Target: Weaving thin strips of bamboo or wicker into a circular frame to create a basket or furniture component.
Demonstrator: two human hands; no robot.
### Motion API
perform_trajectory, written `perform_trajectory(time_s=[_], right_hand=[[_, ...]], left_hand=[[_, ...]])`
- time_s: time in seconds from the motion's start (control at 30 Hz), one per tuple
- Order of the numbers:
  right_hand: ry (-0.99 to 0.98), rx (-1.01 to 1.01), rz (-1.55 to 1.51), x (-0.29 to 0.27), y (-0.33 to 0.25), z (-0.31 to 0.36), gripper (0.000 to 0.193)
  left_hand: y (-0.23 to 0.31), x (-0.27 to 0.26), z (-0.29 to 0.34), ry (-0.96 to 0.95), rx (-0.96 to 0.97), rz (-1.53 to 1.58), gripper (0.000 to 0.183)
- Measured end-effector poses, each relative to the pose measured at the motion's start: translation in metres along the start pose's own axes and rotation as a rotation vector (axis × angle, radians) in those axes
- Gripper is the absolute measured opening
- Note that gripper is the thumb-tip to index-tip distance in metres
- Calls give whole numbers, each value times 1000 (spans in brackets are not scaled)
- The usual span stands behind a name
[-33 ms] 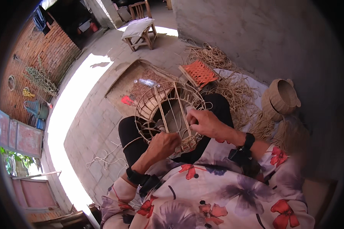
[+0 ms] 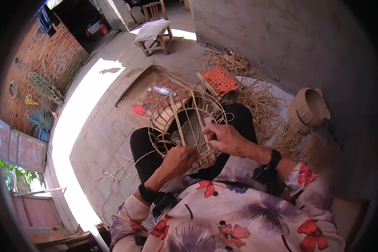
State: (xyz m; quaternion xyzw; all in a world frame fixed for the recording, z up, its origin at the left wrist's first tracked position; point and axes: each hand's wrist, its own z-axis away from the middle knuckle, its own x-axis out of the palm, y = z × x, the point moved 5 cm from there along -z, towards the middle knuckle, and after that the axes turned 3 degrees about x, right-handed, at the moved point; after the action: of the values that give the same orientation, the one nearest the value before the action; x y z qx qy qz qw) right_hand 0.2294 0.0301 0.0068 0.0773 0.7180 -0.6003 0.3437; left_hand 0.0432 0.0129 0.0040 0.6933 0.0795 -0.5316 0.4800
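A round, open frame of a basket (image 2: 158, 113) rests across my lap between my knees. Two straight pale rods (image 2: 176, 119) cross its opening, and thin cord runs between them. My left hand (image 2: 180, 160) is closed at the near left part of the frame, by the lower end of the left rod. Its fingertips are hidden, so what they grip cannot be told apart. At the right rod, my right hand (image 2: 227, 138) has its fingers curled and pinched together; the strand between them, if any, is too small to make out. Both wrists wear black bands.
Beyond the frame lies a woven mat (image 2: 132, 90) with a clear plastic bottle (image 2: 161, 90). To the right are a stool with orange webbing (image 2: 220, 80), heaps of tan cord (image 2: 260, 105) and woven baskets (image 2: 298, 111). A cushioned chair (image 2: 153, 31) stands farther off.
My right hand has shifted slightly down along the right rod. My left hand and the basket frame stay where they were.
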Motion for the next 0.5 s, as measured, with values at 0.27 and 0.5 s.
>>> perform_trajectory(time_s=[0.27, 0.5], right_hand=[[-15, -121, -6, 29, -1, 30, 41], [70, -329, 122, 35, -24, 30, 24]], left_hand=[[4, -5, 0, -75, -5, -57, 15], [-2, -55, 33, 8, -106, -12, 17]])
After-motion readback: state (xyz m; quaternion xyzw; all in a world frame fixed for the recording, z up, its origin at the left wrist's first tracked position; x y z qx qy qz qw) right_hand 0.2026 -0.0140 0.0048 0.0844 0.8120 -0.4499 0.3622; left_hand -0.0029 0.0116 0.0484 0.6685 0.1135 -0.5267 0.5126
